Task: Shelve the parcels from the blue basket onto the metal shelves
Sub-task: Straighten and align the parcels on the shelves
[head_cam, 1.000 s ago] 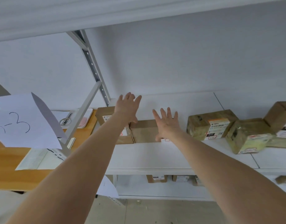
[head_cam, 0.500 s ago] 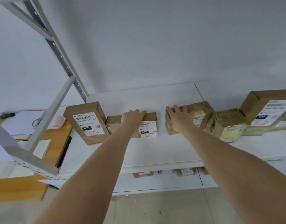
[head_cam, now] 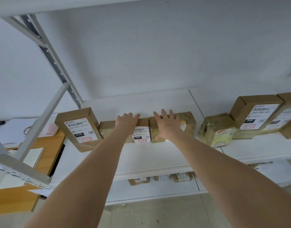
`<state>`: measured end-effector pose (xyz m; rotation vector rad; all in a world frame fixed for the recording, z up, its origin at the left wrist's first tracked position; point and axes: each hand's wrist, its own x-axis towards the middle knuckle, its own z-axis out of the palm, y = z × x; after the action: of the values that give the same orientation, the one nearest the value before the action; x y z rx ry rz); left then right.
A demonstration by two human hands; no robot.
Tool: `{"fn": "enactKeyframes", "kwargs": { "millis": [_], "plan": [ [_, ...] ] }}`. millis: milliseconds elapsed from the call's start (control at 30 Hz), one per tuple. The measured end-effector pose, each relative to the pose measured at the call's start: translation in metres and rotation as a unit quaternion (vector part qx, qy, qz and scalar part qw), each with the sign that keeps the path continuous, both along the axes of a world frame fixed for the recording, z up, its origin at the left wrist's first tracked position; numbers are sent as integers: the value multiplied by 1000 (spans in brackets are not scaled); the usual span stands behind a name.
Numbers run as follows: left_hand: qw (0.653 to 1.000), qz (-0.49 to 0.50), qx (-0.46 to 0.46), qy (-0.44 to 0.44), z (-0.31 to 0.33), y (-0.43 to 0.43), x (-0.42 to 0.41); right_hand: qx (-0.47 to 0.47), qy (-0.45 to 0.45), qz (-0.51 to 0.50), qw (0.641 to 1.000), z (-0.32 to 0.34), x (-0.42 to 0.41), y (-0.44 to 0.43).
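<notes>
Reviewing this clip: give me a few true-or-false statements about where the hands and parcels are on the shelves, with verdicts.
1. The left hand rests on the small 060 box. True.
2. The right hand holds a parcel up in the air. False: it lies flat, fingers spread, on the tape-wrapped parcel, which sits on the shelf.
3. The 010 box stands left of both hands. True.
4. The lower shelf holds nothing. False: several parcels sit on it.
</notes>
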<state>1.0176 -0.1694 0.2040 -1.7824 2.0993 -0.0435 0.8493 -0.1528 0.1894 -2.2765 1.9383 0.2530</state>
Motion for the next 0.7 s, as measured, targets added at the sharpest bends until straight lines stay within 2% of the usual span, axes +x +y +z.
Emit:
{"fn": "enactKeyframes", "kwargs": {
  "millis": [100,200,433,567,700],
  "plan": [
    [1000,-15,-8,11,21,2,-28,-3,1,30,1000,14,-32,1],
    [997,-40,-25,66,36,6,-76,-4,11,32,999,27,-77,1],
    [991,-16,-5,129,16,22,-183,32,56,37,997,25,-178,8],
    [990,20,-16,137,3,27,-201,4,76,46,996,8,-197,13],
    [991,54,14,125,-13,27,-196,-32,54,43,997,-1,-191,4]
  ]
}}
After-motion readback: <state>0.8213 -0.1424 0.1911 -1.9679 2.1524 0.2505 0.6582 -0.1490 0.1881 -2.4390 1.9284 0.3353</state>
